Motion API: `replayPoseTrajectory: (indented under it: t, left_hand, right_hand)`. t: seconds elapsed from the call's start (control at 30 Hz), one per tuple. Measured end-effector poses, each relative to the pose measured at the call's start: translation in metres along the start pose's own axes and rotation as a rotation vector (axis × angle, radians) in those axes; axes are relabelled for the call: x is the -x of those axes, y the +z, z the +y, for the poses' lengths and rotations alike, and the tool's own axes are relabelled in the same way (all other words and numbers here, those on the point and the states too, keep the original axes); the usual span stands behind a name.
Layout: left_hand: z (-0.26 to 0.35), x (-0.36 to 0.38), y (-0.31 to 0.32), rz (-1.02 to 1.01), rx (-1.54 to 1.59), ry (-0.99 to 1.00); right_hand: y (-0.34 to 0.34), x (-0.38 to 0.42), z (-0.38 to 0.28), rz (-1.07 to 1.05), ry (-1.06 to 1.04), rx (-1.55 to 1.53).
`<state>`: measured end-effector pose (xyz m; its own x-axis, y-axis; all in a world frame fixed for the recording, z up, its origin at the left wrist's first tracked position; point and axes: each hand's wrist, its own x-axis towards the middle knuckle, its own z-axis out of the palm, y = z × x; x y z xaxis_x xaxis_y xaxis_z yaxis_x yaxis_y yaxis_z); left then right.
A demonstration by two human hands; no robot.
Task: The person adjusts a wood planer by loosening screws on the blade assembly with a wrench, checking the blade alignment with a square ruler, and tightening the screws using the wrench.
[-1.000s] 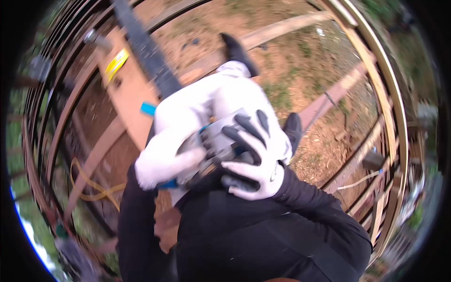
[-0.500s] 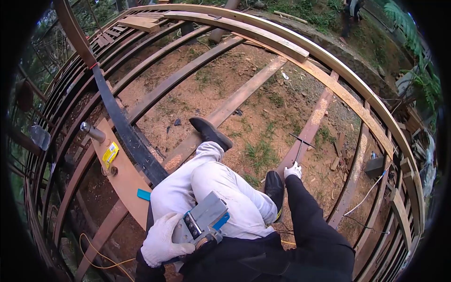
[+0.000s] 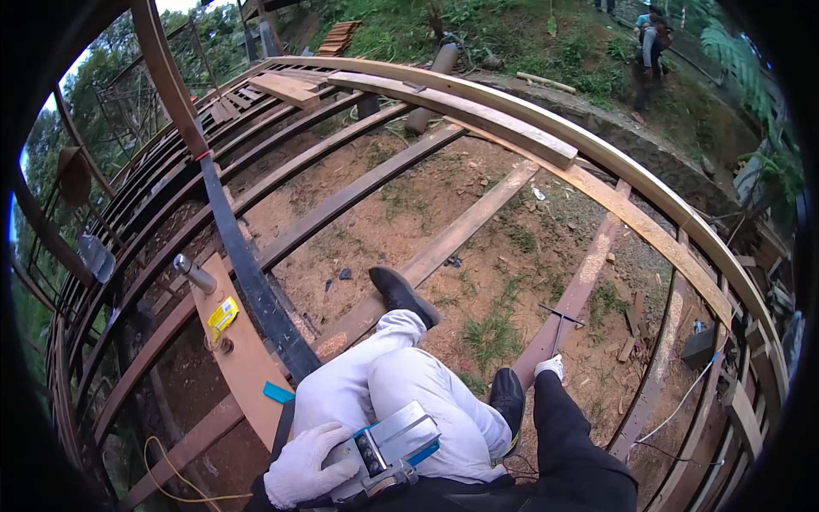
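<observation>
My left hand [image 3: 309, 465], in a white knitted glove, is wrapped round the body of an electric planer [image 3: 401, 444] with a grey metal base and blue edges, lying upturned by my lap. My right hand [image 3: 550, 368], also gloved, reaches out to the right and grips the lower end of a thin T-shaped metal rod [image 3: 560, 328]. The crossbar of the rod lies over a reddish beam [image 3: 589, 271]. My fingers on the rod are small in view.
Wooden joists span bare soil, with a curved light beam [image 3: 597, 136] behind. On a plank [image 3: 247, 363] at the left are a metal flask [image 3: 194, 273], a yellow packet [image 3: 223, 316] and a teal piece [image 3: 278, 392]. A person [image 3: 653, 47] stands at the upper right.
The view has tilted up, so the scene sits lower and further right. Both hands keep their holds; the planer is seen at a slightly different angle.
</observation>
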<state>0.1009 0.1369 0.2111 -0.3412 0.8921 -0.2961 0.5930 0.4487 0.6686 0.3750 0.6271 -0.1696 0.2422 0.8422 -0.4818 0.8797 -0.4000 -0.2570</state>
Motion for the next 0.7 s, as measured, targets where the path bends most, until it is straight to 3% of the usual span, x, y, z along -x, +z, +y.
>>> replayPoseTrajectory:
  t: [0.1,0.17,0.27,0.4,0.47,0.5,0.6,0.67,0.7]
  left_hand:
    - [0.015,0.0,-0.005,-0.004,0.048,-0.016]
    - [0.02,-0.002,-0.011,-0.035,0.063,-0.163]
    - [0.004,-0.004,-0.013,-0.021,0.119,-0.14]
    - [-0.005,-0.007,-0.019,0.06,0.16,-0.09]
    - [0.002,-0.008,-0.024,0.195,0.14,-0.052]
    - [0.001,-0.009,-0.031,0.205,0.179,-0.032]
    - [-0.001,-0.013,-0.035,0.399,0.359,0.121]
    - [0.006,-0.011,-0.036,0.413,0.416,0.13]
    - [0.011,-0.005,-0.04,0.321,0.426,0.105]
  right_hand:
    - [0.006,-0.016,-0.001,0.195,0.003,-0.165]
    - [-0.003,-0.028,-0.004,0.0,-0.058,-0.445]
    - [-0.028,0.03,-0.027,-0.143,-0.211,-0.956]
    - [-0.107,0.146,-0.084,-0.423,-0.676,-1.415]
    - [-0.154,0.209,-0.116,-0.477,-0.982,-1.492]
    - [-0.172,0.232,-0.131,-0.606,-1.007,-1.507]
    - [-0.213,0.305,-0.161,-0.703,-1.252,-1.318]
    - [-0.23,0.353,-0.17,-0.778,-1.305,-1.238]
    - [-0.233,0.367,-0.174,-0.82,-1.408,-1.158]
